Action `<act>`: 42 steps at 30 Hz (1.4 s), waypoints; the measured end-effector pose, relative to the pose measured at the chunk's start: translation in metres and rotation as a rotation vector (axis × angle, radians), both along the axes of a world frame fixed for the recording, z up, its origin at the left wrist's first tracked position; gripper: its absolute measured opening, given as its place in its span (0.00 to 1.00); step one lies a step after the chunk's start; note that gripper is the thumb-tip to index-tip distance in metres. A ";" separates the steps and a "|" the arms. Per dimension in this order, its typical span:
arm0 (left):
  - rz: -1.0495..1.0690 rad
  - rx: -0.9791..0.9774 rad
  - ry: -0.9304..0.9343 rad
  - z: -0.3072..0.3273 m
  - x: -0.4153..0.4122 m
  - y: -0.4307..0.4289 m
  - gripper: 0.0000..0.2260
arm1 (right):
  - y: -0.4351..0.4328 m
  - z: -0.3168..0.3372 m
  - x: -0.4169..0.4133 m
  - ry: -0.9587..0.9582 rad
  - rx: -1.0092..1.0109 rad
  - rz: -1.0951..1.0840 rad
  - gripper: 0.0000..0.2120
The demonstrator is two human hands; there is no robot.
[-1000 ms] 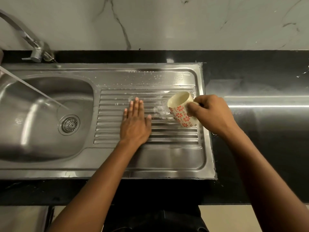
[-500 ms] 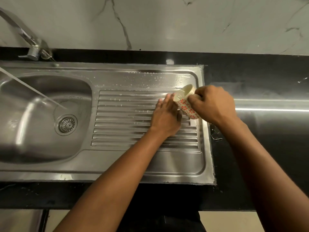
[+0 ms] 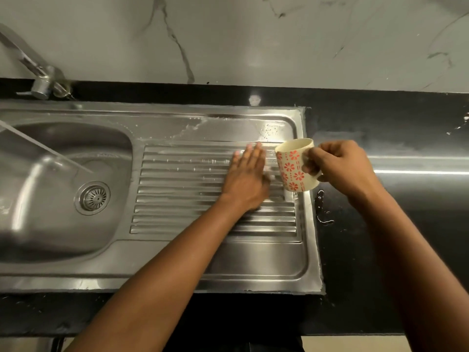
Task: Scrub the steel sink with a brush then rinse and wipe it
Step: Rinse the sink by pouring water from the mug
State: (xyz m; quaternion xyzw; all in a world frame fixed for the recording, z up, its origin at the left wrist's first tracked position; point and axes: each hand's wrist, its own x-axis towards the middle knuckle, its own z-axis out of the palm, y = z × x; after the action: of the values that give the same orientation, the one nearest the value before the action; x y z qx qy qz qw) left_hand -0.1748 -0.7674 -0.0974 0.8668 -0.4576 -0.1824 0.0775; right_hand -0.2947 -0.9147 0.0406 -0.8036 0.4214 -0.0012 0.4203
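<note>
The steel sink (image 3: 157, 265) fills the left and middle, with a bowl and round drain (image 3: 92, 198) at the left and a ribbed draining board (image 3: 182, 189) at the right. My left hand (image 3: 247, 177) lies flat, fingers together, on the wet ribs near the board's right end. My right hand (image 3: 340, 166) holds a cream mug with red flowers (image 3: 294, 165) by its handle, nearly upright, over the board's right edge. No brush is in view.
A steel tap (image 3: 42, 82) stands at the back left, and a thin stream of water slants into the bowl. Black countertop (image 3: 406, 224) with water drops lies right of the sink. A marble wall (image 3: 253, 39) rises behind.
My left hand slid from the middle of the ribs to their right end. The mug, tipped on its side a second ago, is now turned nearly upright.
</note>
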 end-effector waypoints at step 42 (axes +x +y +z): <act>0.453 0.099 -0.085 -0.004 0.067 0.015 0.34 | -0.029 0.013 0.110 0.200 -0.343 0.541 0.13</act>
State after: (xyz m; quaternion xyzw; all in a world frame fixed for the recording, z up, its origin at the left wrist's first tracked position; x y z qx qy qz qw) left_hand -0.1076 -0.7527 -0.1015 0.9570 -0.2447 -0.1459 0.0544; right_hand -0.1851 -0.9436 0.0540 -0.9414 0.2259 0.1185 0.2207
